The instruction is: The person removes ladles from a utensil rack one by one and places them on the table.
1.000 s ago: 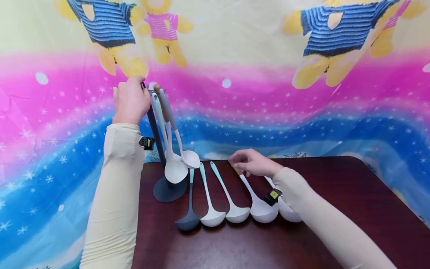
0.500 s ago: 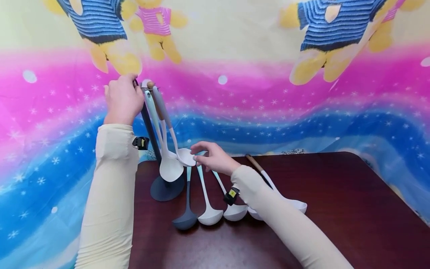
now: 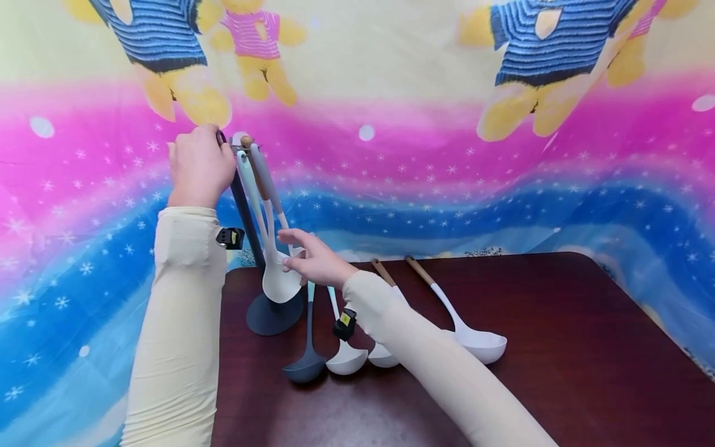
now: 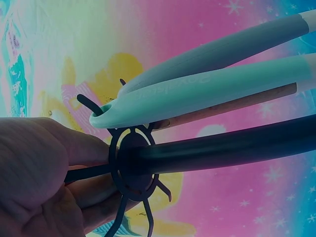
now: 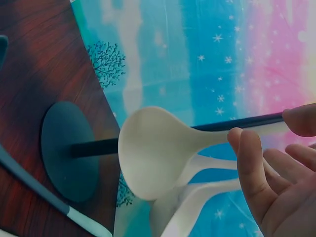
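My left hand (image 3: 198, 167) grips the top of a dark utensil stand (image 3: 274, 315), its fingers among the spoke-like hooks in the left wrist view. Several ladles hang there: one mint-handled (image 4: 197, 91), one grey-handled (image 4: 222, 49) and one wooden-handled (image 4: 232, 103). The stand's pole leans slightly. Beside the hanging ladles is my right hand (image 3: 315, 257), fingers loosely bent and spread. In the right wrist view its fingers lie near the neck of a hanging white ladle (image 5: 153, 153); whether they touch it I cannot tell.
On the dark wooden table (image 3: 558, 323) lie a dark grey ladle (image 3: 306, 367), a white ladle (image 3: 347, 360), another white ladle (image 3: 382, 357) partly behind the right sleeve, and a wooden-handled white ladle (image 3: 483, 344). A patterned cloth (image 3: 419, 155) hangs behind.
My right hand has moved left, from the handle of a wooden-handled ladle on the table to the hanging ladles. The left hand stays at the stand's top. The head view has shifted slightly.
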The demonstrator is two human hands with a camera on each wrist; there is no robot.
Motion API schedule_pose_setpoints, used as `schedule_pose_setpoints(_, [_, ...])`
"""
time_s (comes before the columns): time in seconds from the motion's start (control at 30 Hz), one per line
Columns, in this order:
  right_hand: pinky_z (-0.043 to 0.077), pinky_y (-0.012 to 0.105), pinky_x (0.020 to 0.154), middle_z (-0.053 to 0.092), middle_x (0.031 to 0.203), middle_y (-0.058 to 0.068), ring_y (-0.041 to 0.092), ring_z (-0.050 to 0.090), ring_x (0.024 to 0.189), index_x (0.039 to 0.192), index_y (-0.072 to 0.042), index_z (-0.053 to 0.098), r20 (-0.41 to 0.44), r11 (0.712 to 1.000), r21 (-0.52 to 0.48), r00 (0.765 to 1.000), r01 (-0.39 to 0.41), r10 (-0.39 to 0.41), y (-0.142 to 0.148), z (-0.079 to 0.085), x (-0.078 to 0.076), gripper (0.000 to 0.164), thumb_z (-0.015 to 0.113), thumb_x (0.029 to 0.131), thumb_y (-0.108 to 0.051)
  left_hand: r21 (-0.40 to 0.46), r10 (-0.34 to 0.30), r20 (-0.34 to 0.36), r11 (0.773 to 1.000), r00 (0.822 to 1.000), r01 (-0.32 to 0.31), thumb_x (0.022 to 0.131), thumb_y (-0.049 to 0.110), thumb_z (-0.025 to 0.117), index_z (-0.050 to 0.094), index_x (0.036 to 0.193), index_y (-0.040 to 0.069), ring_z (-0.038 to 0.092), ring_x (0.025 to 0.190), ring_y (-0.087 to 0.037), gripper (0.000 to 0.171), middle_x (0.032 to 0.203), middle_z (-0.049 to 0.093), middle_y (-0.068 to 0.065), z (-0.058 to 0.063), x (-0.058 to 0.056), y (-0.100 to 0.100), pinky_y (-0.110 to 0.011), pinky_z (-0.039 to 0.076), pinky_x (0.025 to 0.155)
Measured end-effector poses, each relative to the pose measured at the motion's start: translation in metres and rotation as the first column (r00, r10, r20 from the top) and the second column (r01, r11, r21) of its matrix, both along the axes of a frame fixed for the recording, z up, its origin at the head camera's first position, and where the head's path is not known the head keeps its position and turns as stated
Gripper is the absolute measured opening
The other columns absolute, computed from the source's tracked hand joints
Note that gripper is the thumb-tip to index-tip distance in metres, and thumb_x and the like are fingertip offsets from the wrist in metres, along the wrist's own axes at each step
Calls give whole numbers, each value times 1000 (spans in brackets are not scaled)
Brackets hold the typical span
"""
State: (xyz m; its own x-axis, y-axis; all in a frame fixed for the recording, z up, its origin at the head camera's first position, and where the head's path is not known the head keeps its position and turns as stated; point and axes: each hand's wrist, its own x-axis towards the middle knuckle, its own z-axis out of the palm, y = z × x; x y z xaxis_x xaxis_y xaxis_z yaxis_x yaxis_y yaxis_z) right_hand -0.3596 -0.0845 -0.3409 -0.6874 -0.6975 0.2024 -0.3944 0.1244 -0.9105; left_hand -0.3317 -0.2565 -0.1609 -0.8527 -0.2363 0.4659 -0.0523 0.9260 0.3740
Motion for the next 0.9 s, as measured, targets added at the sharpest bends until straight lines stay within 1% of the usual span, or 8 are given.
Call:
schedule_pose_setpoints(0.1, [59, 37, 68, 31, 162, 0, 26, 66, 113, 159, -18, 24, 21, 1000, -19, 999, -24, 25, -6, 0, -2, 63, 52, 103, -9, 12, -7, 3, 1000, 1000, 7, 105, 19, 40, 54, 135, -6, 50, 118, -47, 42, 119, 62, -31, 0, 0, 1, -59, 21, 116])
schedule_pose_setpoints(0.17, [59, 39, 69, 27, 164, -1, 30, 65, 115, 160, -17, 19, 36, 998, -39, 998, -46, 47, -9, 0, -3, 66, 51, 103, -6, 14, -7, 4, 1000, 1000, 7, 105, 19, 40, 54, 135, -6, 50, 118, -48, 42, 119, 62, -31, 0, -1, 1, -59, 20, 117])
schedule_pose_setpoints(0.33, [59, 46, 71, 23, 165, -1, 35, 62, 119, 161, -18, 13, 73, 994, -71, 994, -81, 86, -15, 1, -6, 71, 49, 102, -1, 9, -5, -1, 1000, 1000, 5, 105, 20, 39, 56, 132, -5, 51, 115, -46, 41, 115, 63, -29, 0, -1, 2, -58, 24, 114])
schedule_pose_setpoints(0.43, [57, 53, 73, 27, 164, 1, 35, 62, 119, 161, -18, 13, 80, 994, -74, 993, -78, 84, -17, 2, -7, 71, 49, 103, -1, 10, -7, 0, 1000, 1000, 7, 105, 20, 39, 57, 131, -6, 51, 114, -46, 40, 114, 63, -29, 0, -1, 2, -58, 23, 115])
schedule_pose_setpoints(0.6, [53, 60, 77, 39, 156, 5, 32, 65, 115, 160, -21, 20, 76, 996, -64, 995, -58, 63, -20, 4, -8, 65, 50, 104, -8, 10, -3, -1, 1000, 1000, 3, 106, 19, 39, 58, 128, -6, 51, 115, -47, 39, 113, 62, -30, 0, 0, 1, -59, 17, 119])
schedule_pose_setpoints(0.7, [54, 57, 74, 46, 146, 7, 31, 66, 109, 158, -23, 25, 53, 998, -58, 998, -35, 38, -21, 4, -6, 58, 50, 106, -15, 5, -4, -7, 1000, 1000, 4, 105, 18, 39, 58, 126, -6, 51, 115, -49, 37, 112, 63, -30, 1, 1, 1, -60, 14, 120])
schedule_pose_setpoints(0.8, [56, 44, 66, 54, 132, 10, 32, 65, 97, 155, -20, 33, 17, 998, -67, 1000, -14, 15, -22, 3, -3, 50, 47, 107, -21, 4, -7, -5, 1000, 1000, 7, 105, 18, 40, 58, 126, -6, 51, 115, -49, 37, 111, 63, -30, 1, 1, 0, -60, 15, 119])
schedule_pose_setpoints(0.9, [50, 33, 58, 58, 112, 16, 35, 58, 82, 146, -17, 45, -10, 995, -96, 1000, -1, 0, -23, 1, -2, 39, 44, 108, -25, 7, -11, 0, 1000, 1000, 11, 105, 18, 40, 58, 127, -6, 50, 115, -49, 38, 111, 63, -30, 0, 0, 0, -60, 14, 120])
